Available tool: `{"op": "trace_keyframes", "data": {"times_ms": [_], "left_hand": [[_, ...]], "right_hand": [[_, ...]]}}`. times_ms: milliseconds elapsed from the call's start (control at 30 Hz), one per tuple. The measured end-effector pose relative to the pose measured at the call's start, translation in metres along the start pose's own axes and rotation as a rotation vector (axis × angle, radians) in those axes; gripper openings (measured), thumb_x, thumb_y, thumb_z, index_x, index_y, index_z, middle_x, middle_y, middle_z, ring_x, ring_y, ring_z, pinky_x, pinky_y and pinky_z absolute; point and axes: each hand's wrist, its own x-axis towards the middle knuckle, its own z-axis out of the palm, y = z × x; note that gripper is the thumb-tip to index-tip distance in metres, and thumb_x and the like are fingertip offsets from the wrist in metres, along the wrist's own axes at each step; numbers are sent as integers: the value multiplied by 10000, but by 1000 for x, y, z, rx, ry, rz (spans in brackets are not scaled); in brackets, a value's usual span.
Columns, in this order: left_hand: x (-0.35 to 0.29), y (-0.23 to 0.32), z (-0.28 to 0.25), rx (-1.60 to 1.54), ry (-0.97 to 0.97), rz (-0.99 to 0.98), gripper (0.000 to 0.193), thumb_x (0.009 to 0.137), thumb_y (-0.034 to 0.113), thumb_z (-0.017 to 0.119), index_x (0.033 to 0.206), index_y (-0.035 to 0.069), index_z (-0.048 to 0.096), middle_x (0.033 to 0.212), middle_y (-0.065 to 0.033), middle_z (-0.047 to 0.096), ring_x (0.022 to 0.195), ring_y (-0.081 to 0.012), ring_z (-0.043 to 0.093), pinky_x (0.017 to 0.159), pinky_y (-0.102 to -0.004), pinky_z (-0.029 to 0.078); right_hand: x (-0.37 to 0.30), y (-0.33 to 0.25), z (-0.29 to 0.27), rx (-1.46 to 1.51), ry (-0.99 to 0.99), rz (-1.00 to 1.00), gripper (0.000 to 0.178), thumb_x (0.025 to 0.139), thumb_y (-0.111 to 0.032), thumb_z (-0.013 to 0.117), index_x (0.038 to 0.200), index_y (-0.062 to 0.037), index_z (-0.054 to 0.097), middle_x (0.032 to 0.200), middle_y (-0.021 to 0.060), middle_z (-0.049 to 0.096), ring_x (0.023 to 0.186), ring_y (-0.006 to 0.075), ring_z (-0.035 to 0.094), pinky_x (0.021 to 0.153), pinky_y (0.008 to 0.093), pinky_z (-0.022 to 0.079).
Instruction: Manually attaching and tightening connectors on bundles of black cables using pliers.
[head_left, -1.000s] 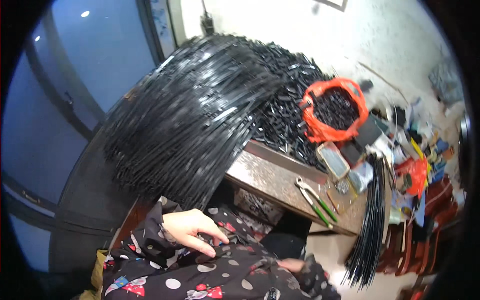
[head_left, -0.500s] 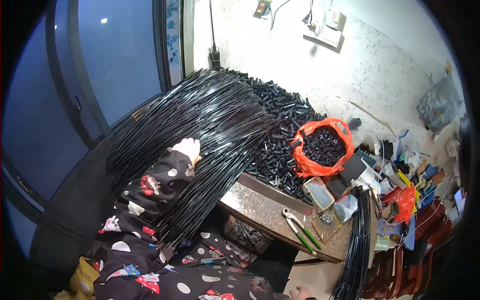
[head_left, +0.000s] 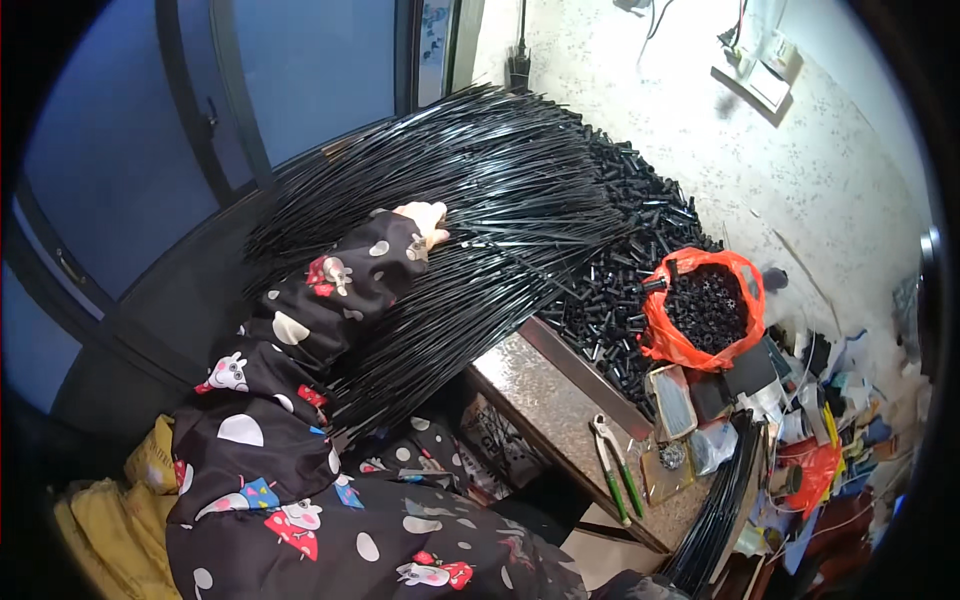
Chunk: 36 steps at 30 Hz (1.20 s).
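Observation:
My left hand (head_left: pixel 426 219) lies on a wide, fanned-out pile of long thin black rods (head_left: pixel 480 170). Its fingers curl down over some of the rods in the middle of the pile; the fingertips are hidden. A dark patterned sleeve (head_left: pixel 350 265) covers that arm up to the wrist. My right hand is out of sight, with just a bit of dark sleeve (head_left: pixel 640 585) at the lower edge. Beyond the rods' right ends spreads a heap of short black tubes (head_left: pixel 640 195). An orange-red plastic bag (head_left: pixel 678 347) beside it stands open, full of small black parts.
Green-handled pincers (head_left: pixel 620 480) lie on the speckled tabletop (head_left: pixel 520 385), near a clear box (head_left: pixel 672 402). Another bundle of black rods (head_left: pixel 715 500) hangs over the right edge. Mixed clutter (head_left: pixel 820 440) fills the right side. Yellow sacks (head_left: pixel 110 530) sit at lower left.
The view has shifted, so the scene sits farther right and the rods higher. My left hand is still on the rods. My right hand, partly seen at the lower edge before, has left the picture.

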Motion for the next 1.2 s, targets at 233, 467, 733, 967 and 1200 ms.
{"op": "trace_keyframes", "data": {"times_ms": [233,467,733,967,1200], "left_hand": [[13,-21,1,-12,380,129,245,774,260,587,863,33,568,831,-129,544,815,-308,538,709,-378,438],[12,27,-33,-107,229,-217,314,859,343,445,965,49,474,911,-201,595,895,-364,557,737,-438,437],[23,-6,-103,30,0,164,554,575,502,665,788,-7,623,803,-186,611,794,-316,590,695,-376,461],[18,67,-144,-144,235,135,381,705,363,633,798,-5,607,644,-121,580,615,-208,573,577,-329,444],[21,129,-136,-990,327,323,160,810,180,546,781,32,490,587,3,469,481,-78,440,416,-231,368]], "right_hand": [[24,3,-18,-19,-328,-378,101,764,-87,527,814,-29,593,662,96,578,560,203,530,541,318,414],[33,-14,-35,-113,-648,-730,73,754,-73,520,775,-35,579,596,77,553,485,183,500,466,318,392],[-17,59,-21,-766,372,206,86,690,-125,647,717,-60,597,742,92,582,719,264,553,638,331,436],[-79,123,-46,-1018,285,254,247,686,-84,628,932,-89,606,1007,98,569,1011,314,474,868,380,399],[-70,112,-35,-979,191,335,294,730,-87,592,1023,-85,575,1111,108,551,963,299,534,814,347,440]]}}
